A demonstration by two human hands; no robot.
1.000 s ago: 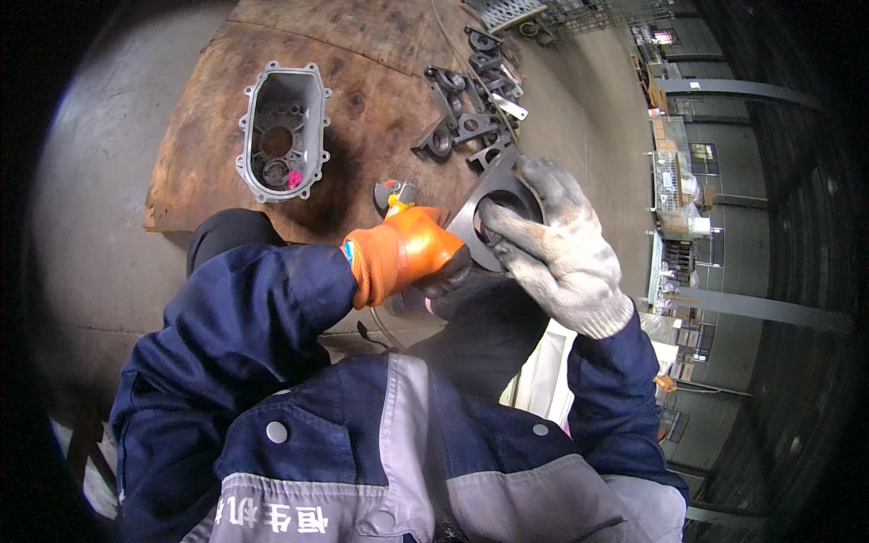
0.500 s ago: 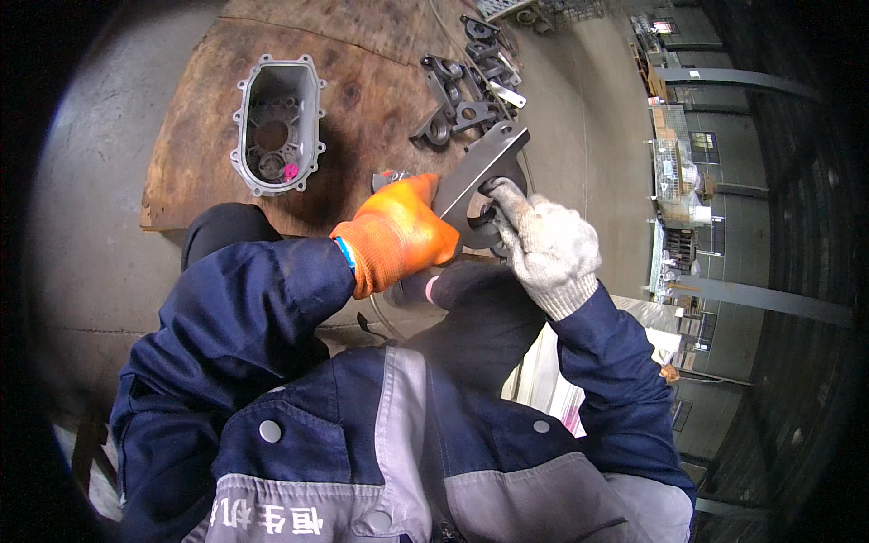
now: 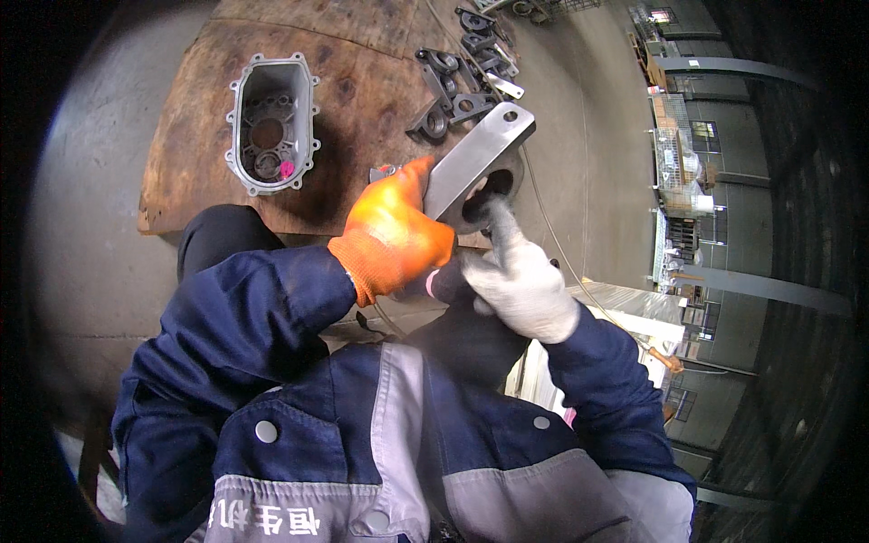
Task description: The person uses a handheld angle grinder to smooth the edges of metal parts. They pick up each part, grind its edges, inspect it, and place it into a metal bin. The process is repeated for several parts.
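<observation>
A grey metal bracket (image 3: 478, 154) with a flat plate and a round bored boss (image 3: 514, 170) is raised off the wooden board, tilted up to the right. My left hand (image 3: 396, 231), in an orange glove, is closed round its lower left side. The plate has a small hole at its far end. My right hand (image 3: 523, 285), in a white knitted glove, has its index finger stretched into the mouth of the bore. That fingertip is hidden and blurred; the other fingers are loosely bent, apart from the bracket.
A grey cast housing (image 3: 314, 131) with a bolt-hole flange and a pink mark inside stands on the wooden board (image 3: 195, 118), far left. Several dark brackets (image 3: 466, 104) lie at the board's right edge. A thin cable (image 3: 579, 271) crosses the floor to a wooden-handled tool (image 3: 668, 360).
The bracket has turned so its flat plate shows more broadly. My right hand has dropped lower and left, with its index finger now pointing up into the bore.
</observation>
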